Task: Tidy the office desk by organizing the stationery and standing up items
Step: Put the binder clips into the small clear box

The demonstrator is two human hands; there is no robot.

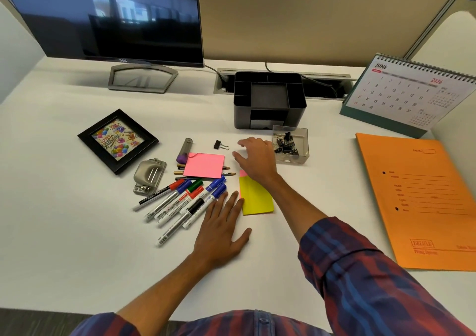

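Note:
My left hand point(221, 229) rests flat on the desk, fingers straight, its tips beside several markers point(180, 201) and the yellow sticky pad point(256, 198). My right hand point(256, 159) hovers with relaxed, spread fingers, holding nothing, between a loose black binder clip point(220, 145) and a clear box of binder clips point(291, 142). A pink sticky pad point(204, 165) lies over pencils point(226, 171). The black desk organizer point(269, 100) stands behind, its compartments bare. A black picture frame point(118, 140) lies flat at left, with a metal hole punch point(149, 173) and a purple-tipped tube point(185, 150) nearby.
A monitor point(108, 16) on its stand fills the back left. A desk calendar point(407, 91) stands upright at back right, an orange file folder point(422, 199) lies flat at right. A cable slot point(324, 83) runs behind the organizer. The desk's front edge is near my body.

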